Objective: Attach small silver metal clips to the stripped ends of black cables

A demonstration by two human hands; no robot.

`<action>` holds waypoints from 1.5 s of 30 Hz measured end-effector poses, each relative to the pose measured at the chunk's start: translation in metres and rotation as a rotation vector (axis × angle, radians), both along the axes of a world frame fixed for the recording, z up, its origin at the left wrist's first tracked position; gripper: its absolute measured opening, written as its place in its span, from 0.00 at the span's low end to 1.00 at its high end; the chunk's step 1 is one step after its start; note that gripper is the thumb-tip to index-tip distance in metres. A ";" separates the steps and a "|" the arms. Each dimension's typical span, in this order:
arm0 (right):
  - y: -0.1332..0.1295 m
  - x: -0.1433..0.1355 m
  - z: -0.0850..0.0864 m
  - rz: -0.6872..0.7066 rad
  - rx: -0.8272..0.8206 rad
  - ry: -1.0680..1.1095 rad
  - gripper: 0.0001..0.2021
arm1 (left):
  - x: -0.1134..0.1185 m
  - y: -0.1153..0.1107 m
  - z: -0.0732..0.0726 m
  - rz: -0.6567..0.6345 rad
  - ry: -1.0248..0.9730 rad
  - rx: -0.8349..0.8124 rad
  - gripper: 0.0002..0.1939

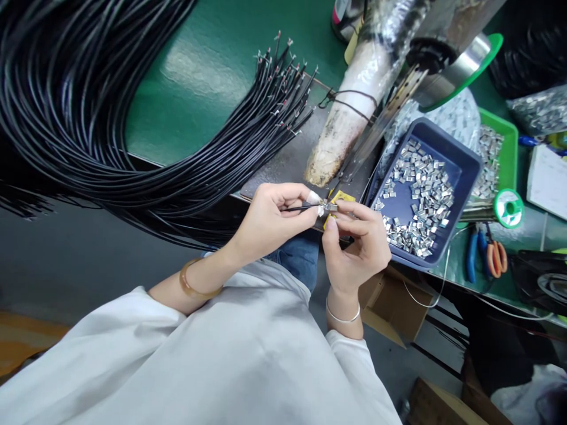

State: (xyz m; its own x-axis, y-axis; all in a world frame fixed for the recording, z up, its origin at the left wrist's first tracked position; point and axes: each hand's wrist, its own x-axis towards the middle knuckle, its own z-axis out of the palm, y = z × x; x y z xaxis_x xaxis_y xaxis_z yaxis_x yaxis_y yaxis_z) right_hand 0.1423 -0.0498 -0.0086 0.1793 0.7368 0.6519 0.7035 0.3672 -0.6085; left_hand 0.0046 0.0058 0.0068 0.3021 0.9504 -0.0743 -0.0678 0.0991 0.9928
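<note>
The left hand's (270, 218) fingers pinch a black wire (294, 208); the right hand's (361, 236) fingers pinch a tiny metal piece (330, 207) at its tip. Joining them seems the step; next needs steady fingers. Farther, more wires (177, 183) cross the worktop (190, 124).

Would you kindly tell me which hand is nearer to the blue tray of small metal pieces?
Right: the right hand is beside the blue tray; the left hand is farther off, beyond the right hand.

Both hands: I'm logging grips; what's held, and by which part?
The left hand pinches a black cable near its end. The right hand is at a small metal connector; whether it grips it cannot be told.
</note>
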 end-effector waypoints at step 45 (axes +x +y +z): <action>-0.024 0.103 0.033 -0.455 -0.461 -0.249 0.07 | -0.059 0.012 0.002 -0.155 -0.019 0.479 0.03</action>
State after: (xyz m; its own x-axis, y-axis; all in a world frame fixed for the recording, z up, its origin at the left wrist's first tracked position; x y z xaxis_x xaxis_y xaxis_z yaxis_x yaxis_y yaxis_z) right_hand 0.2450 -0.0736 0.0243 0.4219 0.8355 0.3521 0.8651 -0.2548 -0.4320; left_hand -0.0540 0.0176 0.0085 0.4397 0.8200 0.3664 -0.1073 -0.3571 0.9279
